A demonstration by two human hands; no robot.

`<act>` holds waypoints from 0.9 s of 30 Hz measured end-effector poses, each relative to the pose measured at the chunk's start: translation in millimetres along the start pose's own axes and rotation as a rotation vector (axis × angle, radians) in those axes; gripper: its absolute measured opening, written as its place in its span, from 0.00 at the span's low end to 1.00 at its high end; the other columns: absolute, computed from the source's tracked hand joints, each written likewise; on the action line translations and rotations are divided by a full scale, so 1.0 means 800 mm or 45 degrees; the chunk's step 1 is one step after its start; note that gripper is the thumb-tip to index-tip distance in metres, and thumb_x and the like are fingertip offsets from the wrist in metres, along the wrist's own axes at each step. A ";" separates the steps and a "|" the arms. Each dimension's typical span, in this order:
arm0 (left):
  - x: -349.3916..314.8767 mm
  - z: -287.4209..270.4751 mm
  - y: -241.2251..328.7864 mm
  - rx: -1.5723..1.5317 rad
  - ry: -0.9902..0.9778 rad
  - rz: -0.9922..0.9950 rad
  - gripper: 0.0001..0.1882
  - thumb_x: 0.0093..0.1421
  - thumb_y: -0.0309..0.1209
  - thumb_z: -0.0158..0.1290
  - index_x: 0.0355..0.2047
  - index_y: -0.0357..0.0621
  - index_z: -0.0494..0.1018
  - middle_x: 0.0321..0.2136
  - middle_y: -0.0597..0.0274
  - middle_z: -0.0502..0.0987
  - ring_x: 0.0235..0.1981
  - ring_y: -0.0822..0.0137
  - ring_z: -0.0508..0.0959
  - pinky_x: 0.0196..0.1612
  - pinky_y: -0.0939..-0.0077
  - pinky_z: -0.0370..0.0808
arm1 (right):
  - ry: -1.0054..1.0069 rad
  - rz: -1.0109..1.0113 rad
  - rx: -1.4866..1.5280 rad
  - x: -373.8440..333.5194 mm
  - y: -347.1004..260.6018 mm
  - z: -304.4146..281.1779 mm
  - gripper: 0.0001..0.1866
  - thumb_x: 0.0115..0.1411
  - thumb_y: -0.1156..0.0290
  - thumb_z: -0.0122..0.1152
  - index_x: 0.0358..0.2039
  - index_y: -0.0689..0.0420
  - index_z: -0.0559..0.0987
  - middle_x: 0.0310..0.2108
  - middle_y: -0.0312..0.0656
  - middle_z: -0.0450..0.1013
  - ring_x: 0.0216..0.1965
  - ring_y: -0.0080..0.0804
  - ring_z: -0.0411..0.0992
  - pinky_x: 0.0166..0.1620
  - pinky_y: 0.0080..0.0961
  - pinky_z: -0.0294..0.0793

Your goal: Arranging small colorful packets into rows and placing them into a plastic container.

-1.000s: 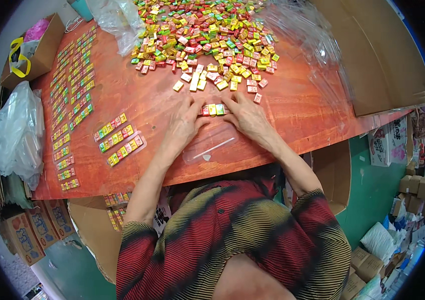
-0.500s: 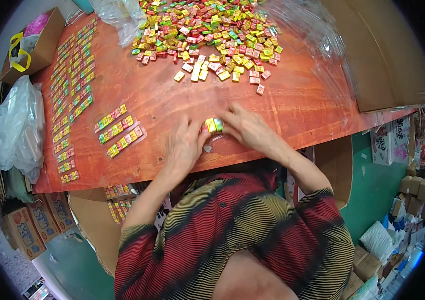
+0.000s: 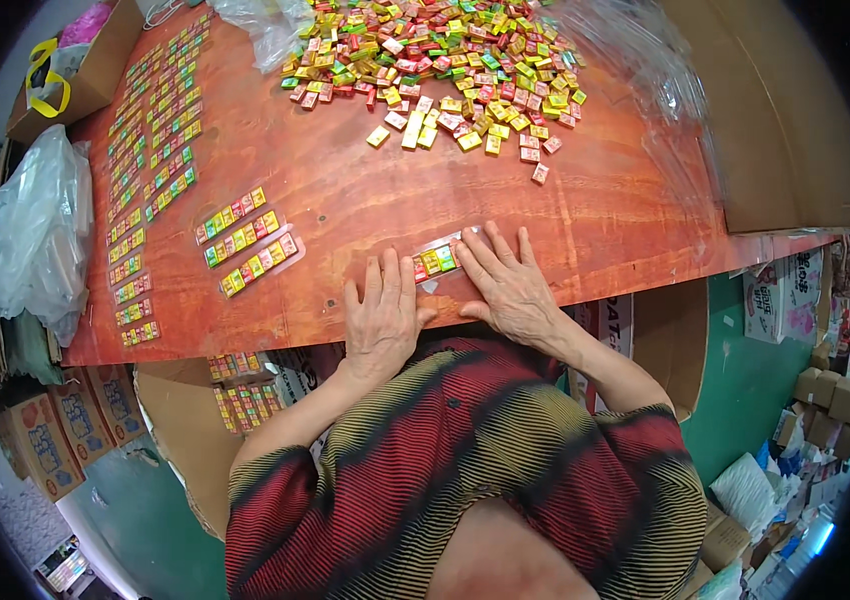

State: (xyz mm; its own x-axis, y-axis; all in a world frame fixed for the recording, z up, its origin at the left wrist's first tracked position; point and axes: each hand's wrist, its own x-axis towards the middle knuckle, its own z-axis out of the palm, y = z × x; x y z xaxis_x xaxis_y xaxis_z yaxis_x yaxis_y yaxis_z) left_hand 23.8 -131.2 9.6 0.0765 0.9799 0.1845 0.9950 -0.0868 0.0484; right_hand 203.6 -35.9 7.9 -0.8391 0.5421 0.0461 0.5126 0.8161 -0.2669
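A short row of small coloured boxes, red, yellow and green, lies in a clear plastic strip near the table's front edge. My left hand rests flat on the table, fingers stretched out, its fingertips at the row's left end. Over the right end lies my right hand, fingers extended and slightly spread, covering part of the strip. Neither hand is closed round anything. To the left, three similar filled strips lie slanted side by side.
A big heap of loose small boxes covers the far middle. Long columns of filled strips run along the left. Clear plastic lies at the far right beside a cardboard box. A plastic bag hangs at the left edge.
Both hands have gone from pinching at the small boxes to lying flat at the row's ends. More of the row and its clear strip now shows. The view has shifted slightly.
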 end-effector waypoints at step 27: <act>-0.017 0.001 -0.087 -0.185 0.122 -0.421 0.39 0.50 0.51 0.50 0.58 0.46 0.53 0.60 0.45 0.48 0.60 0.44 0.49 0.55 0.37 0.44 | -0.025 -0.231 0.816 0.102 -0.072 0.012 0.39 0.55 0.56 0.53 0.59 0.64 0.50 0.60 0.57 0.47 0.63 0.49 0.43 0.61 0.48 0.40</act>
State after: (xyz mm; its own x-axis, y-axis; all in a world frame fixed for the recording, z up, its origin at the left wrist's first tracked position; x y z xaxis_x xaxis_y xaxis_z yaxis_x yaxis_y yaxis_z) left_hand -46.4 -138.2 3.0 -0.2609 0.9385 0.2262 0.9450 0.2005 0.2582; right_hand 103.8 -40.5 18.2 -0.9082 0.3984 0.1284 0.1581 0.6106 -0.7760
